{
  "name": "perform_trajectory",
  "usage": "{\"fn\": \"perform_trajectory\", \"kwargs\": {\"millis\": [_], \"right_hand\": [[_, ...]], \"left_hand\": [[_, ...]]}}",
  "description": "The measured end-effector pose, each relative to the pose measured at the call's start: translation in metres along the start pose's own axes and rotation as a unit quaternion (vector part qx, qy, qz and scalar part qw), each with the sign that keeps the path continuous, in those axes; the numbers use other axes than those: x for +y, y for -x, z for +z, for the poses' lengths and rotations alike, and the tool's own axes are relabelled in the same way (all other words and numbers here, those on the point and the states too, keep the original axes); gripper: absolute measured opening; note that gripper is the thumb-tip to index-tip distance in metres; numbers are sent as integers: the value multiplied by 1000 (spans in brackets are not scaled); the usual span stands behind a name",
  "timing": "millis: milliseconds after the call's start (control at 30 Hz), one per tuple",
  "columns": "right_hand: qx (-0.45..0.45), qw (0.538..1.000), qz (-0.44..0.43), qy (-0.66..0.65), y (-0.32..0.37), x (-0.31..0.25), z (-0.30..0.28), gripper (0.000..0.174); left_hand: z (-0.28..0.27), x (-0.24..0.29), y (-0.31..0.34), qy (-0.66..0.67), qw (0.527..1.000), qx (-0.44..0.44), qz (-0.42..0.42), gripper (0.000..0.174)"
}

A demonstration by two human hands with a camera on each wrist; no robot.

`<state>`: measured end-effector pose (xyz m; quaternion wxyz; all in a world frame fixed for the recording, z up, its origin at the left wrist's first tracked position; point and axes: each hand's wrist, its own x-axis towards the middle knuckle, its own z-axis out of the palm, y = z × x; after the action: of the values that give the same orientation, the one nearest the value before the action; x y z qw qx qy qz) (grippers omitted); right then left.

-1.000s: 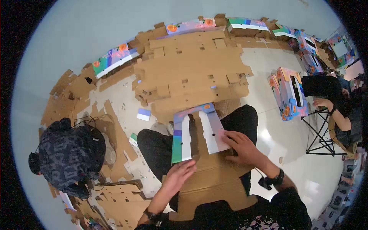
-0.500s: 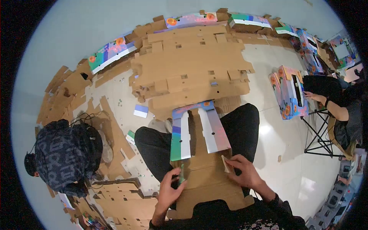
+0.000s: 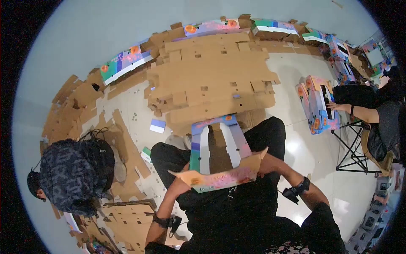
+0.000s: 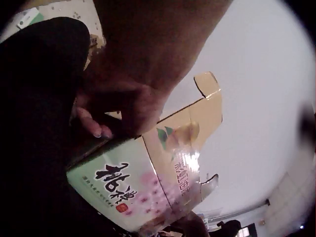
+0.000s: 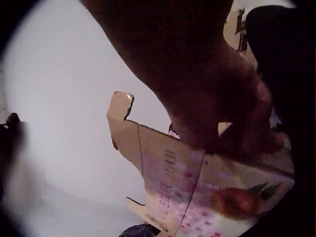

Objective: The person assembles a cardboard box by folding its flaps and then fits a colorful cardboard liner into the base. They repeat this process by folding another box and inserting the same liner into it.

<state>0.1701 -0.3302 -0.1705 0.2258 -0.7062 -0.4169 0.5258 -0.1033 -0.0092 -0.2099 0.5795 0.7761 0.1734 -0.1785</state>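
A printed cardboard box with a long slot in its top lies across the person's lap. Its near end panel now stands raised, showing pink lettering and blossom print, with tabs jutting out at both ends. At the left corner of that panel the left hand grips the box; its bent fingers show beside the green printed face in the left wrist view. On the opposite corner the right hand holds the box, fingers curled at the edge and partly in shadow.
Flat cardboard sheets are stacked on the floor ahead. Finished-looking printed boxes stand at the right beside a seated person. A dark patterned backpack is at the left. More printed boxes line the wall.
The near cardboard panel, lying flat toward the person before, has been swung up against the box's end. Both hands have moved from the small side tabs to the panel's outer corners.
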Motion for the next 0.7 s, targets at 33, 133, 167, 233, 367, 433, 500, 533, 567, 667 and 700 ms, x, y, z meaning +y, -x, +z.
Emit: {"fn": "perform_trajectory", "kwargs": {"millis": [33,133,167,233,367,433,500,533,567,667,700], "right_hand": [[-20,990,102,-96,8,-19,-6,63],[12,968,96,-231,32,-23,-4,69],[33,949,102,-298,43,-24,-6,71],[77,894,112,-427,66,-20,-9,75],[298,877,-109,-361,53,-20,7,83],[386,887,-85,-238,28,-57,4,84],[470,879,-59,-52,4,-74,0,82],[497,865,-58,45,-10,-63,-1,68],[472,880,-14,54,-20,-49,4,62],[403,911,89,-20,-38,-17,14,52],[380,912,105,-112,-37,-15,18,50]], "left_hand": [[0,3,1,53,998,4,-24,93],[0,44,22,221,973,-1,-72,86],[1,37,29,316,947,17,-51,83],[2,22,53,492,869,49,-8,78],[4,75,47,348,886,233,201,84],[3,96,18,245,901,310,178,89],[2,102,-10,183,900,367,150,87],[3,96,-21,84,911,385,120,81],[5,86,-31,52,917,385,89,70],[12,59,-40,244,943,218,-66,52],[16,61,-40,270,943,180,-73,49]]}}
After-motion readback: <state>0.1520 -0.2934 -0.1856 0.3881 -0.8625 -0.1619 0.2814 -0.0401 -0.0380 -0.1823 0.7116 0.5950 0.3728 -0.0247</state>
